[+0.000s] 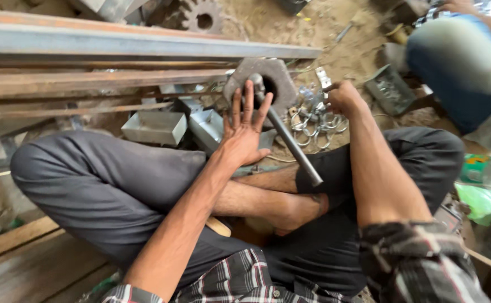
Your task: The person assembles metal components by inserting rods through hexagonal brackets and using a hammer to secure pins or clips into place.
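Note:
My left hand is open, its fingers spread and pointing at a grey hexagonal metal block with a round hole. A dark steel rod runs from that hole down to my crossed legs, just right of the hand and touching or nearly touching it. Further right, my right hand is closed in a fist on a small thin metal piece that sticks out to its left. Below and between the hands lies a pile of bent wire rings on the sandy ground.
Long rusty steel beams cross the top left, with a gear wheel behind them. Folded sheet-metal boxes sit by my left knee. Another person's knee and a small metal tray are at the upper right. Wooden planks are at the lower left.

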